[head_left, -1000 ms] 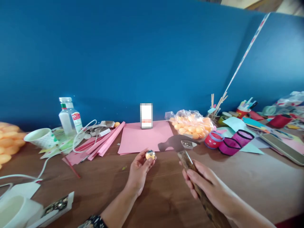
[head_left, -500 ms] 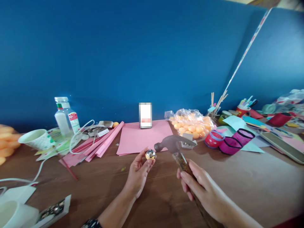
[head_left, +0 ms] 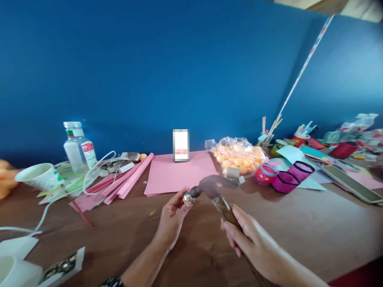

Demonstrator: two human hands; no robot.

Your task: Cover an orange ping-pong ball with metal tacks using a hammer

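Between the thumb and fingers of my left hand [head_left: 173, 217] is a small shiny metallic ball [head_left: 188, 197], held up over the brown table. My right hand [head_left: 242, 233] grips a claw hammer [head_left: 223, 205] by its worn wooden handle. The dark hammer head lies sideways, its round striking face at the right side of the ball, touching it or nearly so. Part of the ball is hidden behind the hammer face and my fingertips. A sheet of pink paper [head_left: 179, 175] lies just beyond both hands.
Beyond the hammer sits a clear bag of orange balls [head_left: 239, 157]. Purple rings [head_left: 285, 181] and a red pot [head_left: 265, 174] stand to the right. Leftward are pink strips [head_left: 131, 179], a bottle [head_left: 74, 149], a paper cup [head_left: 38, 177] and a white cable [head_left: 44, 215].
The hammer head has moved left and slightly down against or right beside the ball, where a gap showed before. The whole view has shifted a little.
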